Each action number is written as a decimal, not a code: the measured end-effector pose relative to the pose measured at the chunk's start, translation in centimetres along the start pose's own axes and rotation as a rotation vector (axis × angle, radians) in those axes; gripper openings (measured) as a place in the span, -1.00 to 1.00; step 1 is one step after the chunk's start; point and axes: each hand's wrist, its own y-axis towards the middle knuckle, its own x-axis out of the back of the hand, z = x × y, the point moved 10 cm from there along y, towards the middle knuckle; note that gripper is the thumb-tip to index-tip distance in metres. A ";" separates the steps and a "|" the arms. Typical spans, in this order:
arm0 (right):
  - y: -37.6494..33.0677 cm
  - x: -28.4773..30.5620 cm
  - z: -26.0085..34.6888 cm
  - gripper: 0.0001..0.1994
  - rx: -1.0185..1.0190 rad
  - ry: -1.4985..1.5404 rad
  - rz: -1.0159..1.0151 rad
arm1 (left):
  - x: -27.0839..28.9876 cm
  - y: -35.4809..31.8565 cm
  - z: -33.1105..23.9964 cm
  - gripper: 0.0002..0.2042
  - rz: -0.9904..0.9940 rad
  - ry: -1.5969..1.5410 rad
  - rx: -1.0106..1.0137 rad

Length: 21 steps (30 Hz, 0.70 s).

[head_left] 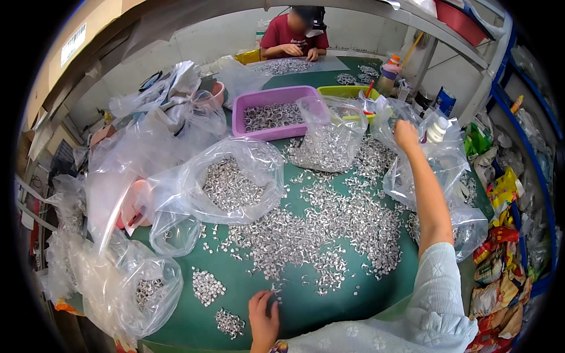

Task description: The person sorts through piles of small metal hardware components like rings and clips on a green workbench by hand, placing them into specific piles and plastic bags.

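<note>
Small silvery curved metal pieces [329,226] lie in a wide heap across the green table. At its near edge my left hand [263,317] rests low, fingers bent and thumb a little apart, beside a few loose pieces. To its left are a small pile of round, pale metal pieces [208,287] and a small pile of curved pieces [229,323]. My right arm reaches far forward over the right side. There my right hand [405,135] is closed at the upper part of a clear plastic bag [406,173]; its fingertips are partly hidden.
A purple tub [276,134] of metal pieces stands behind the heap, a green tub [347,90] beside it. Clear bags of pieces [232,185] crowd the left. A white bottle [436,129] stands right. Across the table a person [294,38] handles pieces. Shelving [529,147] lines the right.
</note>
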 end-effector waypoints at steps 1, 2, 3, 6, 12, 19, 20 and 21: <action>0.0 -0.9 -0.6 -0.82 0.038 -0.002 0.050 | 0.0 -0.2 0.1 -0.71 0.004 -0.002 -0.006; 0.6 -1.5 -1.7 -0.81 0.071 -0.007 0.098 | -0.2 -0.3 0.2 -0.71 0.011 -0.006 -0.015; 0.1 -3.2 -2.5 -0.81 0.104 -0.010 0.169 | -0.3 -0.3 -0.2 -0.70 0.009 -0.001 -0.070; -3.6 1.8 3.3 -0.82 0.242 0.013 0.025 | 0.3 -0.5 -0.6 -0.68 -0.016 0.056 -0.103; -27.4 13.2 16.1 -0.52 0.613 0.294 -0.058 | -1.5 -0.2 -1.9 -0.64 0.104 0.159 -0.133; -42.4 5.8 21.1 -0.25 0.392 0.550 0.426 | -4.4 1.5 -3.3 -0.64 0.213 0.048 -0.227; -42.6 5.9 22.1 -0.30 0.446 0.605 0.439 | -4.9 1.8 -4.2 -0.64 0.202 0.056 -0.281; -42.5 6.2 23.0 -0.34 0.500 0.661 0.453 | -5.0 1.9 -4.8 -0.63 0.193 0.065 -0.333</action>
